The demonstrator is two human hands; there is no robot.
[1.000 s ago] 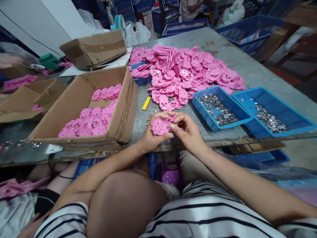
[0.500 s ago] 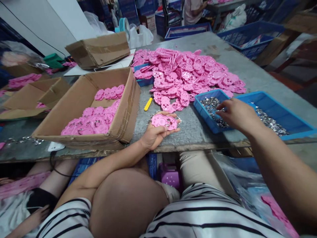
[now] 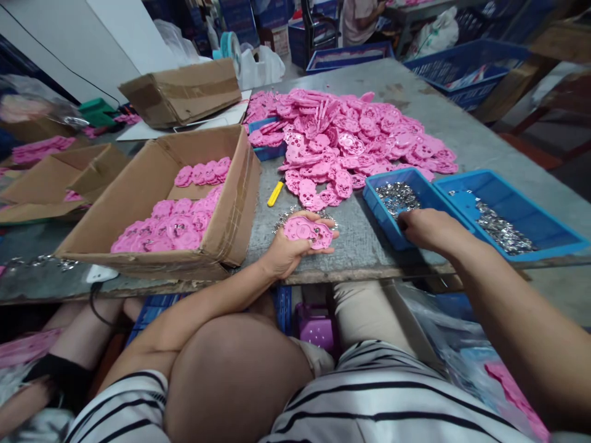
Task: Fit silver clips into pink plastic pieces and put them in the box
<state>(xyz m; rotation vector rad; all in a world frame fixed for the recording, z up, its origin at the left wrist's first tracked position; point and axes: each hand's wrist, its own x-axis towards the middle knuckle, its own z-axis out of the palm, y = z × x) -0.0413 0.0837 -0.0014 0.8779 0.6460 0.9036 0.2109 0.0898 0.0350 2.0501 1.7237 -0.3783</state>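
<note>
Lengthwise roughly left-to-right; pink piece

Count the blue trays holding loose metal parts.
2: one tray with the right hand in it, another tray just right of that. More may be hidden behind the pink pile.

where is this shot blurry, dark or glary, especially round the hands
Head view: the pink piece in the left hand is legible but soft in detail; head view: the right hand is shadowed toward the fingertips at the blue tray; head view: metal parts glint; head view: the brown panel at upper right looks stretched and blurred.
</note>
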